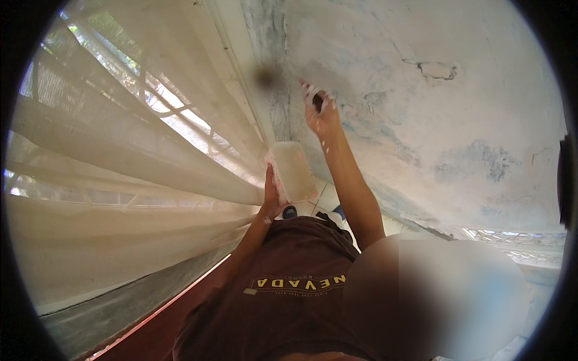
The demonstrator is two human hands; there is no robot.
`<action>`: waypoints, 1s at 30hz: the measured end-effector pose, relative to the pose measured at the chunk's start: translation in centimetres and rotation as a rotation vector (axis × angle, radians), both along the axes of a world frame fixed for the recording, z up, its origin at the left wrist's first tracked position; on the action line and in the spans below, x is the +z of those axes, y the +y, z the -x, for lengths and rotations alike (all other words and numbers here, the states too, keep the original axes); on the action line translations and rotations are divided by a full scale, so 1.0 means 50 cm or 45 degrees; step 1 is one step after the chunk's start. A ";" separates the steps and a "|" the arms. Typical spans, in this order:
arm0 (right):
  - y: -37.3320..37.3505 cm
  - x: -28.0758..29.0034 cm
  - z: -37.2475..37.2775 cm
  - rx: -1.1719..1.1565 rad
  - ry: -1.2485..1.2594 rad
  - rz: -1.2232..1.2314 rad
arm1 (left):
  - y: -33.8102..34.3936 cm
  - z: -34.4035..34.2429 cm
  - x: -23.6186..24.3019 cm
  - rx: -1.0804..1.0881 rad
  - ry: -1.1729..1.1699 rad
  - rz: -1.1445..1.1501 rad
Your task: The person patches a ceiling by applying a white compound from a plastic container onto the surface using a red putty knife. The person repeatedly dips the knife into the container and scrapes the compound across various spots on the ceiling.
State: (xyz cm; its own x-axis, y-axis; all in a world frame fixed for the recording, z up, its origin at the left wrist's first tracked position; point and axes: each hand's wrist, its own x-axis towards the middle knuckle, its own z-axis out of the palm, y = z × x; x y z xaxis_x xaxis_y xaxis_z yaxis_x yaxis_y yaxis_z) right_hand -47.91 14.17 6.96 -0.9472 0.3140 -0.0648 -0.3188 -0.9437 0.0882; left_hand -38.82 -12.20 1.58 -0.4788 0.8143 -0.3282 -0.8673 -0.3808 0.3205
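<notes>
My left hand [274, 189] grips the left side of a pale rectangular tub [295, 171] with rounded corners, held in front of my body. Whitish smears with pinkish edges mark the tub's rim. Further up, my right hand [320, 111] reaches to the wall [385, 72] close to the corner. White paste coats its fingers, and a few drips run down the wrist. The index finger points outward while the others curl round a dark spot; whether they hold a small tool is hard to make out.
Sheer cream curtains [138, 144] hang on my left over a bright window with bars. The wall on the right has bluish-grey patches and a crack [436, 71]. Below the tub, pale floor tiles [327, 195] show beside my feet. A lattice opening [512, 240] lies at the right.
</notes>
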 end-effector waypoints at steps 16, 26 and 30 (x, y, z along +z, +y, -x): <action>-0.064 0.134 -0.086 0.031 0.062 0.093 | 0.009 0.006 0.005 -0.016 0.058 0.078; 0.074 0.308 -0.270 -0.183 0.594 0.539 | 0.019 -0.004 0.007 -0.070 0.097 0.046; -0.005 0.326 -0.321 -0.227 0.666 0.301 | 0.020 0.004 -0.026 -0.007 0.081 0.066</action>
State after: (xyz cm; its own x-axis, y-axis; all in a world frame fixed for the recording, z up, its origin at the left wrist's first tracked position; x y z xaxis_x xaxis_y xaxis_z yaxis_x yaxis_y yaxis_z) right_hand -31.86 13.90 23.24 -0.8061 0.5050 0.3085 -0.3281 -0.8153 0.4772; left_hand -39.00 -11.19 0.27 -0.4956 0.7997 -0.3389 -0.8466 -0.3577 0.3941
